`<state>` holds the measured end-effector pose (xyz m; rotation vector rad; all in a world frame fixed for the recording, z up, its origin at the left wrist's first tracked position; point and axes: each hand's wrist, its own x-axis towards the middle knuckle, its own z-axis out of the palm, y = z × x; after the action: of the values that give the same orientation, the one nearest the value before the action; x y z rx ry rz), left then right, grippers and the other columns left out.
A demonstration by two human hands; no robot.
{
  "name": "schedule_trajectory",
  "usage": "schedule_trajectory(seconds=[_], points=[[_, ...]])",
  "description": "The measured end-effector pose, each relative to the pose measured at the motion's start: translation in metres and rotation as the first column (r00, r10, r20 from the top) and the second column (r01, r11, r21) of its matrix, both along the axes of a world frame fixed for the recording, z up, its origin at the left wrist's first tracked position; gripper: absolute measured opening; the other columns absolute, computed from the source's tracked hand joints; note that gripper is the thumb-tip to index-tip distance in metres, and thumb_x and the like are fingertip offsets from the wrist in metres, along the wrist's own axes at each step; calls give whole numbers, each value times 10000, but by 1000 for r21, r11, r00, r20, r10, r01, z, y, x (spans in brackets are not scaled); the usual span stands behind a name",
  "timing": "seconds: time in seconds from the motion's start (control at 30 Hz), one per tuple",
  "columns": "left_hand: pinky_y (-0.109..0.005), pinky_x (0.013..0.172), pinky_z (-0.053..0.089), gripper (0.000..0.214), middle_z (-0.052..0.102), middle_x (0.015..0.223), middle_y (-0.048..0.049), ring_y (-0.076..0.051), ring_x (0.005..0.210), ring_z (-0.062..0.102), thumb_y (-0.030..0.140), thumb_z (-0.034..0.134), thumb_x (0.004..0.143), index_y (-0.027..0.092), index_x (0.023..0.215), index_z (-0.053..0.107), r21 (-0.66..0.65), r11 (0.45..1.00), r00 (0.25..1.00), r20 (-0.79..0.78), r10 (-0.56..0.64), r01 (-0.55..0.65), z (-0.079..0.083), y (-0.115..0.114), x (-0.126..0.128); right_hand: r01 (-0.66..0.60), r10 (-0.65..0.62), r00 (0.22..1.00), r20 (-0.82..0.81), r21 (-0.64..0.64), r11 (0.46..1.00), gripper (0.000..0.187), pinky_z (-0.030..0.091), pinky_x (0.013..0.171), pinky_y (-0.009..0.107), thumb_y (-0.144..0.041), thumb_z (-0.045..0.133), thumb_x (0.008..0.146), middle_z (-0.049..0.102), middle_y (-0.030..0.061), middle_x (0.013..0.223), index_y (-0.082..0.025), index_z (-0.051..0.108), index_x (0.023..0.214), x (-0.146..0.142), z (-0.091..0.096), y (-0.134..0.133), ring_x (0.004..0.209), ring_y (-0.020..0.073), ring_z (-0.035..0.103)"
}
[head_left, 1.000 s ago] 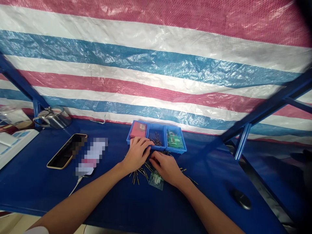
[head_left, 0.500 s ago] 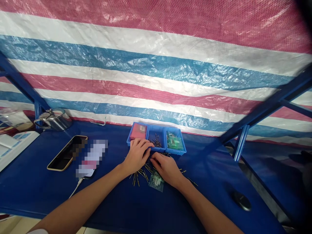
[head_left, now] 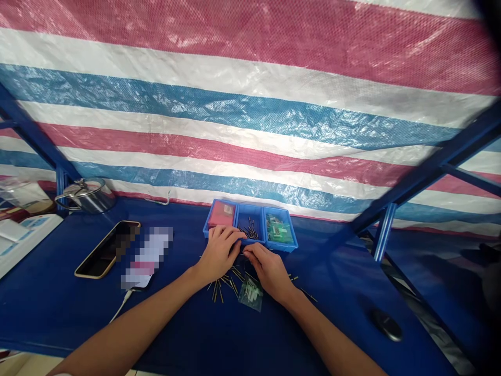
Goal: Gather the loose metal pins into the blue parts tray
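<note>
My left hand (head_left: 219,251) is bent over in front of the blue bins, its fingertips close together near the front edge of the middle bin (head_left: 258,210). Beside it, my right hand (head_left: 268,269) has thumb and fingers pinched; whatever either hand holds is too small to make out. Several thin dark rods with brassy parts, like small drill bits (head_left: 217,292), lie scattered under and around both hands. More drill bits (head_left: 250,230) rest in the middle bin. A clear plastic bag (head_left: 250,295) with pale green contents lies just below my right hand.
The left bin holds a red packet (head_left: 222,213); the right bin holds green bags (head_left: 278,230). Two phones (head_left: 107,249) lie at left, one with a white cable (head_left: 121,305). A steel pot (head_left: 88,196), a black mouse (head_left: 385,324) and blue frame bars (head_left: 385,232) surround the workspace.
The camera view has tilted slightly, so the scene sits a little lower. Both hands stay close together before the bins, with only slight finger movement.
</note>
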<state>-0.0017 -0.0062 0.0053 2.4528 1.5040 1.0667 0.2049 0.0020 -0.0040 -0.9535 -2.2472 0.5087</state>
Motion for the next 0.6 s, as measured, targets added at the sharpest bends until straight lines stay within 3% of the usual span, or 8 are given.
schedule_trajectory(seconds=[0.2,0.3,0.43,0.6], points=[[-451,959,401,255,687,1256,-56,-265,1157,545,187,488,1081,279,1249,656,-2,1000,1000,0,5,-5,-1,0,0,43,-41,998,-42,39,998,292,525,760,284,-298,359,1156,684,59,1044,-255,648,1151,0,5,-1,875,193,684],[-453,965,403,264,688,1257,-52,-267,1161,546,177,492,1074,283,1250,657,-3,1000,1000,-6,7,-7,0,0,1,83,-82,993,-84,2,997,240,537,807,296,-301,385,1145,697,59,1065,-261,621,1154,0,2,-1,936,205,700],[-443,966,412,268,688,1251,-52,-265,1163,553,169,497,1067,285,1244,662,-1,1000,1000,-5,11,-11,1,-1,0,152,-162,979,-122,-84,985,144,538,746,290,-339,452,1122,720,28,1024,-270,575,1151,1,-3,1,867,207,715],[-434,958,406,250,688,1244,-51,-263,1160,556,174,511,1069,280,1238,661,-1,1000,1000,-10,13,-13,1,-1,0,103,-107,987,-117,-39,994,125,539,811,289,-312,469,1116,696,37,1060,-268,584,1100,0,2,0,943,208,702]])
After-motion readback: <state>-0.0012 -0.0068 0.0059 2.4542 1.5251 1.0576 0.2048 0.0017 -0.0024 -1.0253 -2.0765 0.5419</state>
